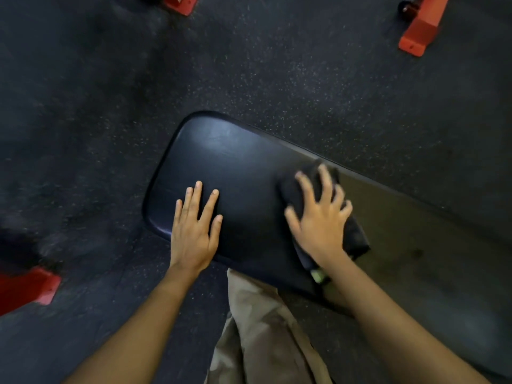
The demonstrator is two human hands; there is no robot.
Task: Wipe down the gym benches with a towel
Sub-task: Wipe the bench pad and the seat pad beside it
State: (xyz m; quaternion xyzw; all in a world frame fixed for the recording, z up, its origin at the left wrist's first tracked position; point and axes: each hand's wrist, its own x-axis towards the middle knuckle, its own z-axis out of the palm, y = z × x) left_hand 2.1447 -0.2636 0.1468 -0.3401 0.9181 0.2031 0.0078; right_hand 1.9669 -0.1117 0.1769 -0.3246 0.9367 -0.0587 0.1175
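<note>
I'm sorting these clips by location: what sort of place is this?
Most likely a gym: a black padded bench, speckled rubber flooring and red equipment feet. The right hand presses a dark towel on the bench.

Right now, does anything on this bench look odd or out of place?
Nothing damaged or spilled. The black padded bench is glossy near the left hand but duller beyond the dark cloth towel under the right hand. A greenish speck by that wrist is unidentifiable.
</note>
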